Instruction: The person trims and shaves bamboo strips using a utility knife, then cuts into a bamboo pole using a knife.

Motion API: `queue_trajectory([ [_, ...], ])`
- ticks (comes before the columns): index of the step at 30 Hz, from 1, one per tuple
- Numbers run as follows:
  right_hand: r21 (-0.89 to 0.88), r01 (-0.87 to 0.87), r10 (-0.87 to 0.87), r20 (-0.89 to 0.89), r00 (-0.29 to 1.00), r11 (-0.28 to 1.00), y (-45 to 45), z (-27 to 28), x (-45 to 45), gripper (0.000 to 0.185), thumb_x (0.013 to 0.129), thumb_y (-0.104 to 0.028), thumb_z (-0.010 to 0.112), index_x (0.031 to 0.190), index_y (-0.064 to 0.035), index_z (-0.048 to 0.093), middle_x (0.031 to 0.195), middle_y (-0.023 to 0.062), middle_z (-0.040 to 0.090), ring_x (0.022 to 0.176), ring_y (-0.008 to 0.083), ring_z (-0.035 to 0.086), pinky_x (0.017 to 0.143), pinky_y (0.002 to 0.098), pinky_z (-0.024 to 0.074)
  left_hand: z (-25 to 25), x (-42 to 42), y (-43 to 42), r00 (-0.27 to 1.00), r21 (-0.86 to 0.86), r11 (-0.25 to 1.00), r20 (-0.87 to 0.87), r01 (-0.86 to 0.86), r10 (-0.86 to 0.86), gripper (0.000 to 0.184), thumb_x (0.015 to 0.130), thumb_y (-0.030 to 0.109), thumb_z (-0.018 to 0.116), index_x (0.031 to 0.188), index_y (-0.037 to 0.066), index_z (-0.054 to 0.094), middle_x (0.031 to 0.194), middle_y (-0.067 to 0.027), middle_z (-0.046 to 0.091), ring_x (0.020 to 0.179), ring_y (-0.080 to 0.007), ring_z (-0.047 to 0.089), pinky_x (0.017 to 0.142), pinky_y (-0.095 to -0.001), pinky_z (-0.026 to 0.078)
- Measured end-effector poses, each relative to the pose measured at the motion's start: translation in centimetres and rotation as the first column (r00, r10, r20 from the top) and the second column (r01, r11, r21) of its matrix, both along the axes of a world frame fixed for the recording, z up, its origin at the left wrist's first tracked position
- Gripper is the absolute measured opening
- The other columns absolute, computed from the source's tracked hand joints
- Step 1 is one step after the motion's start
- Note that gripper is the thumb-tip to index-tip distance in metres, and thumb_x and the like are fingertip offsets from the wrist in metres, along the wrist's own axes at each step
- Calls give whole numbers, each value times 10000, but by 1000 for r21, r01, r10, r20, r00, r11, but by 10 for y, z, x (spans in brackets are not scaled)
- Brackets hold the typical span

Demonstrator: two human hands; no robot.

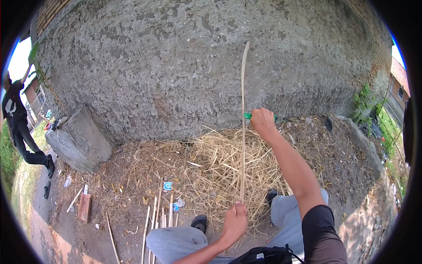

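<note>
A long, thin bamboo strip (243, 94) stands nearly upright in front of me, its top end curving slightly right against the wall. Low down, my left hand (235, 222) is closed round its bottom end, between my knees. My right hand (263, 123) is closed on a green-handled knife (248, 116) about midway up the strip. The knife's near end meets the strip; its blade is too small to make out. Beneath the strip spreads a heap of pale shavings (220, 154) on the ground.
A rough grey wall (176, 66) rises close ahead. Several cut strips (154, 220) lie by my left leg. To the left are a concrete block (81, 138), a reddish brick-like piece (85, 207) and a person in dark clothes (20, 119). Blue-and-white wrappers (167, 185) litter the dirt.
</note>
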State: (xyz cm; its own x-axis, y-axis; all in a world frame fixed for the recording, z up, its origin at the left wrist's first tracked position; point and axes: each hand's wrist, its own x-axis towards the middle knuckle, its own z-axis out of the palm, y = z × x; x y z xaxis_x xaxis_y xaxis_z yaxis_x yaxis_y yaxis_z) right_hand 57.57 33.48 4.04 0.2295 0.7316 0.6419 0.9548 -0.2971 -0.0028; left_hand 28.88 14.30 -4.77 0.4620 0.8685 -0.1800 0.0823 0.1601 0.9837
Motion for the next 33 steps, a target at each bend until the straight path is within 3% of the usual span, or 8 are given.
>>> queue_trajectory([
  [3,-11,18,-18,48,999,1000,0,17,-3,156,805,-127,571,763,-49,700,752,194,685,712,373,699,616,474,556,11,-11,6,999,36,998,19,-47,47,450,1054,331,353,766,30,522,581,-6,436,513,-100,413,510,-293,383],
  [5,1,37,-37,54,998,999,-9,19,3,157,806,-129,569,767,-48,698,753,196,684,718,376,698,621,479,554,28,-19,6,988,165,986,-152,28,-3,470,1051,294,306,839,-37,563,659,-205,546,608,-344,543,636,-436,431],
  [8,28,94,-95,39,995,995,-25,15,12,142,799,-124,574,775,-51,695,756,204,680,732,386,694,637,492,551,39,-13,-3,984,199,976,-171,84,-50,462,1047,274,306,849,-42,578,700,-258,578,677,-432,587,668,-475,448],
  [15,124,168,-158,-83,984,978,-35,-11,39,76,741,-114,649,795,-75,684,764,224,672,764,418,674,677,520,534,26,18,-24,991,243,967,-129,74,-43,471,1048,306,320,840,-37,566,627,-195,531,586,-328,530,618,-448,426],
  [17,118,194,-181,-110,977,974,-39,-16,42,79,745,-131,663,795,-73,681,764,217,675,761,414,674,678,520,533,38,18,-25,987,164,980,-131,114,-93,467,1036,271,302,837,-47,580,726,-289,591,728,-480,588,725,-514,455],
  [27,113,218,-199,-161,967,969,-45,-3,46,83,784,-145,675,834,-84,701,818,178,688,841,396,658,718,511,519,42,30,-38,989,26,989,-20,149,-148,506,1037,306,285,836,-56,576,700,-278,583,693,-465,578,689,-511,436],
  [29,19,210,-198,-266,943,978,-43,0,35,114,759,-108,652,851,-65,705,848,202,689,884,411,666,752,513,529,29,26,-33,992,202,972,-54,124,-115,472,1054,312,300,881,-30,575,578,-87,479,529,-208,493,559,-393,408],
  [33,-146,81,-118,-263,957,986,-68,17,15,102,735,-131,676,803,-59,699,783,224,677,788,437,662,716,517,533,38,-14,-28,973,150,974,-185,167,-138,466,1061,324,314,916,-24,588,606,-90,505,555,-185,500,576,-374,410],
])
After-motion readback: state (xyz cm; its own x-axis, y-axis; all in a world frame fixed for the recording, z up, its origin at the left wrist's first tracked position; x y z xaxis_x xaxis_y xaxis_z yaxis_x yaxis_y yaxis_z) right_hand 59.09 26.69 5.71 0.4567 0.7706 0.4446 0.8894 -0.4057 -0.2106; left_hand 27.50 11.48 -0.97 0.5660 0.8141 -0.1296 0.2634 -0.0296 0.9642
